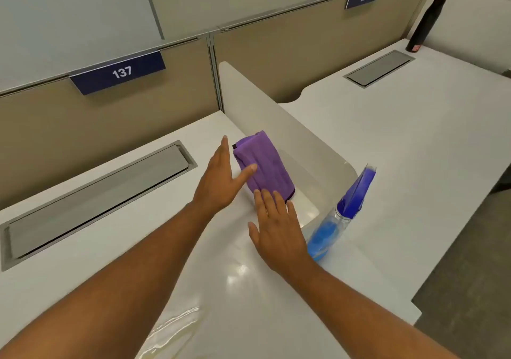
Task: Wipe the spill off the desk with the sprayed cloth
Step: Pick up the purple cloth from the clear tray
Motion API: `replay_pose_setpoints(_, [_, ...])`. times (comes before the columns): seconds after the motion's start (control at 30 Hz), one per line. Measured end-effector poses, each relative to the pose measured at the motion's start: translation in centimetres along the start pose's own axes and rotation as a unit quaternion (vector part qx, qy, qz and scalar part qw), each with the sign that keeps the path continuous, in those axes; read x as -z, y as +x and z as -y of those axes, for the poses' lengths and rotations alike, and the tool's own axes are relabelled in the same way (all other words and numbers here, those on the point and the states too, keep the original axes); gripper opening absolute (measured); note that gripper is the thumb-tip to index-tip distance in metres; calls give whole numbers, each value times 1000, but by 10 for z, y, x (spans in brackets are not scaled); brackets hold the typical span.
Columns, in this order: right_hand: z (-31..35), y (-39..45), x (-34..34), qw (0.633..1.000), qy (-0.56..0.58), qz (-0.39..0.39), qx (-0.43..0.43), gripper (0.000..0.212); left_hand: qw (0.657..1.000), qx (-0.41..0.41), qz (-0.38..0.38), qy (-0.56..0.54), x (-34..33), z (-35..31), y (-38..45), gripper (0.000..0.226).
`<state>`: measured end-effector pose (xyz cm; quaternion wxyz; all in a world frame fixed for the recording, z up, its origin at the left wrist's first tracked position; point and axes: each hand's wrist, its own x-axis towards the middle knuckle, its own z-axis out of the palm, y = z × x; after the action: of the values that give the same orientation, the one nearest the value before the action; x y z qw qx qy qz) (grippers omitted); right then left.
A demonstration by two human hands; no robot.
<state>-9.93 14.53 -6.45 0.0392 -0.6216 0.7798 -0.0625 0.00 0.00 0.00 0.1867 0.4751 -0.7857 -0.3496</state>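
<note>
A folded purple microfibre cloth (264, 165) lies on the white desk (83, 248), close against the low white divider panel (290, 126) that splits this desk from the next. The left hand (221, 181) is spread flat and open just left of the cloth, its thumb tip touching the cloth's left edge; it grips nothing. The right hand (276, 226) is also open with fingers extended, and its fingertips (266, 194) rest on the cloth's near end; it has hold of nothing. Nearer the person than the cloth, a thin clear wet patch (177, 328) glistens on the desk between the forearms. Just right of the cloth, beyond the divider's near end, a clear spray bottle with blue liquid and a blue trigger head (340, 215) leans. Left of the cloth a grey metal cable-tray lid (94, 201) is set into the desk. Behind the cloth, on the tan partition, hangs a navy sign numbered 137 (119, 72). Far to the cloth's right a black bottle (425, 21) stands on the neighbouring desk.
</note>
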Motion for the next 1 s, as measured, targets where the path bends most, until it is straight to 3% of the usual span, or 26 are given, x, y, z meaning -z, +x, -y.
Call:
replay_pose_setpoints(0.13, [-1, -1, -7, 1000, 23, -10, 13, 69, 967, 172, 21, -186, -6, -10, 45, 99])
replay_pose_setpoints(0.23, [-3, 2, -9, 1000, 12, -5, 18, 69, 936, 219, 69, -266, -13, 0, 62, 62])
replay_pose_setpoints(0.33, [-6, 3, -11, 1000, -6, -3, 23, 69, 923, 213, 66, -313, -18, 3, 68, 34])
replay_pose_setpoints(0.4, [-6, 4, -13, 1000, -4, -3, 25, 70, 923, 193, 39, -331, -21, 0, 70, 29])
replay_pose_setpoints(0.63, [-8, 5, -20, 999, -10, -21, 26, 70, 944, 111, -6, -310, -18, -19, 72, 39])
replay_pose_setpoints(0.77, [-8, 5, -14, 1000, -4, -1, 24, 66, 927, 94, -57, -358, 5, -36, 69, 49])
replay_pose_setpoints(0.83, [-3, 2, 0, 998, 30, -51, 20, 62, 908, 90, -82, -401, 23, -42, 60, 46])
replay_pose_setpoints(0.9, [2, -1, 19, 982, 88, -165, 28, 54, 891, 84, -91, -437, 41, -49, 50, 43])
replay_pose_setpoints(1.0, [16, 0, 63, 918, 230, -320, 38, 44, 867, 82, -101, -481, 73, -49, 21, 43])
